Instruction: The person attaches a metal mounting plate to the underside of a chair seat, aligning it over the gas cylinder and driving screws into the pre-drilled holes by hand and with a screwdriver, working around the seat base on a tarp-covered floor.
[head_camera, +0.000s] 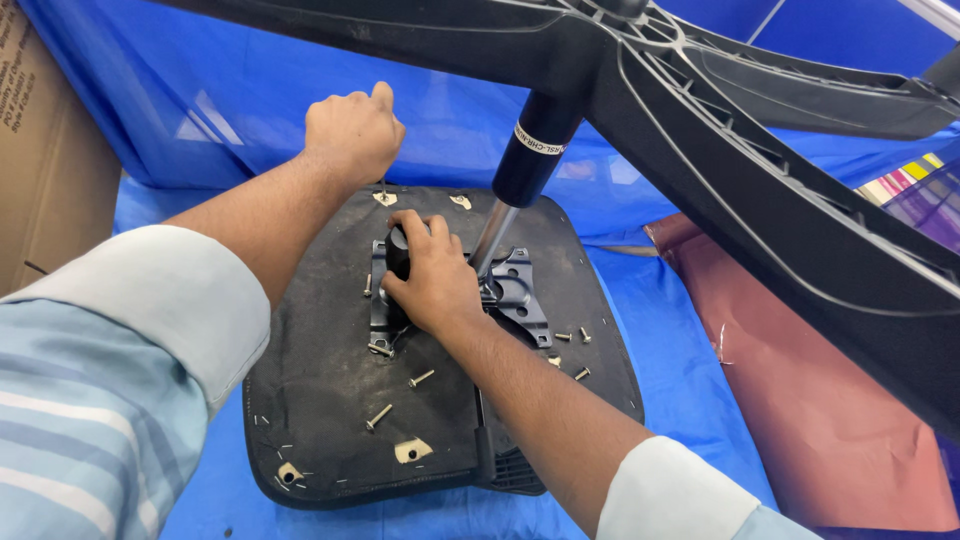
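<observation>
Our right fingers (420, 236) clench the black knob (399, 250) on the metal mechanism plate (520, 290); our left fingers (372, 112) grip a thin tool (382, 187), seemingly driving a screw at the upturned seat base's (330, 400) far edge. Loose screws (421, 378) lie scattered, probably next; the black underside looks dusty

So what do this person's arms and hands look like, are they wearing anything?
Both hands, left hand and right hand, are bare: no gloves, rings or watch in view. The forearms are uncovered, with pale blue shirt sleeves rolled up above the elbows. The shirt body shows light blue and white stripes.
</observation>
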